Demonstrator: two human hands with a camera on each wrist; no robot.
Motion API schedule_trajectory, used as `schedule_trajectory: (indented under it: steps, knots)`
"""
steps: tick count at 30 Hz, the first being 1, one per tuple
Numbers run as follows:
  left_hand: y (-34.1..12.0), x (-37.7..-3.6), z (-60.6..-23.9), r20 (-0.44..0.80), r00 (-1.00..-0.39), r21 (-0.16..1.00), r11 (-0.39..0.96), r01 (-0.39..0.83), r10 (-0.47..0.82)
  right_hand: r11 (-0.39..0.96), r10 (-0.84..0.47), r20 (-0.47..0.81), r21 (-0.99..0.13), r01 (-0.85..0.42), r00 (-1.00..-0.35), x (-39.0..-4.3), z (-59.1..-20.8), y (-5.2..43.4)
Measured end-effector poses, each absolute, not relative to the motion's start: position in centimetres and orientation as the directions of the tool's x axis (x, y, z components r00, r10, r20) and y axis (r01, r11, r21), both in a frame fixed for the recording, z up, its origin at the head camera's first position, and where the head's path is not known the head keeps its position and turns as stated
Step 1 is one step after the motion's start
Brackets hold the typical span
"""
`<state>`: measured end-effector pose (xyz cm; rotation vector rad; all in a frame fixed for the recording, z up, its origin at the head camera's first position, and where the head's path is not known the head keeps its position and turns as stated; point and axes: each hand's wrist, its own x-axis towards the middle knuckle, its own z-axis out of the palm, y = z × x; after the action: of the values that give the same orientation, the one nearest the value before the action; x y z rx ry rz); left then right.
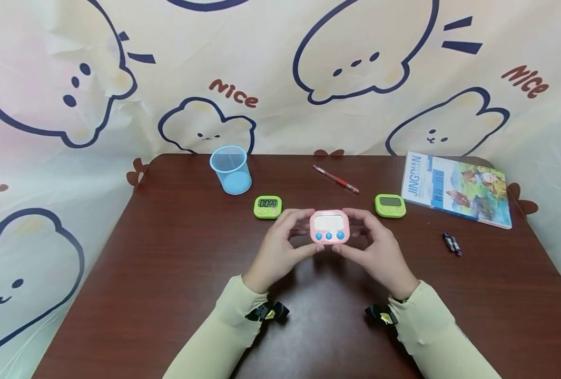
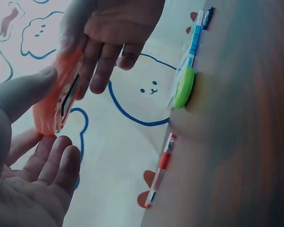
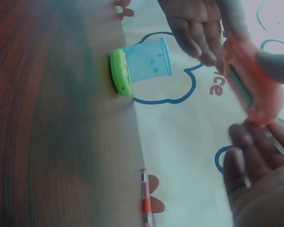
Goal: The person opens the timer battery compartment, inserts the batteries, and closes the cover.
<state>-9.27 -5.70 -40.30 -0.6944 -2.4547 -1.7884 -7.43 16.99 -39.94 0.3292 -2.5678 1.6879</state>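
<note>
Gripping the pink timer (image 1: 329,227) between left hand (image 1: 280,247) and right hand (image 1: 377,247), behind it an empty-looking blue cup (image 1: 231,169).

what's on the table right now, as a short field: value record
held: pink timer, display facing the camera, above the table
left hand: grips timer's left edge
right hand: grips timer's right edge
table: dark brown wood
green timers: one left, one right
far edge: blue cup, red pen
right side: book

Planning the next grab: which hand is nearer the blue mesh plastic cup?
Left. The left hand sits below-right of the blue mesh plastic cup; the right hand is farther right.
</note>
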Motion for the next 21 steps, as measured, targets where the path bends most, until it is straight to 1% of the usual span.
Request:
schedule_trajectory:
  steps: [3,6,11,13,15,17,19,21]
  knots:
    - [-5.4,-9.1,-39.8,0.303,-0.885,0.900,0.198,0.388,0.354,0.286,-0.128,0.207,-0.929,-0.236,-0.970,-7.0,-40.0,17.3]
    - [-5.1,-9.0,-39.6,0.307,-0.877,0.914,0.141,0.380,0.368,0.170,-0.119,0.228,-0.954,-0.247,-0.966,-6.8,-40.2,17.3]
    - [-5.0,-8.6,-39.4,0.291,-0.874,0.935,0.078,0.347,0.389,0.006,-0.186,0.235,-0.971,-0.240,-0.954,-6.7,-40.4,17.0]
    - [-5.0,-8.5,-39.4,0.287,-0.873,0.939,0.067,0.338,0.394,-0.036,-0.206,0.240,-0.971,-0.238,-0.949,-6.8,-40.4,16.8]
    - [-5.1,-8.5,-39.4,0.280,-0.874,0.941,0.067,0.332,0.398,-0.055,-0.208,0.238,-0.971,-0.232,-0.949,-6.8,-40.3,16.7]
    - [-5.2,-8.6,-39.3,0.267,-0.872,0.940,0.091,0.330,0.410,-0.041,-0.196,0.233,-0.973,-0.229,-0.953,-6.9,-40.3,16.6]
    - [-5.5,-8.7,-39.2,0.260,-0.865,0.923,0.153,0.353,0.428,0.012,-0.186,0.233,-0.971,-0.239,-0.955,-7.0,-40.4,16.4]
    - [-5.8,-8.8,-39.1,0.268,-0.856,0.892,0.222,0.395,0.442,0.093,-0.182,0.242,-0.961,-0.262,-0.953,-7.1,-40.5,16.3]
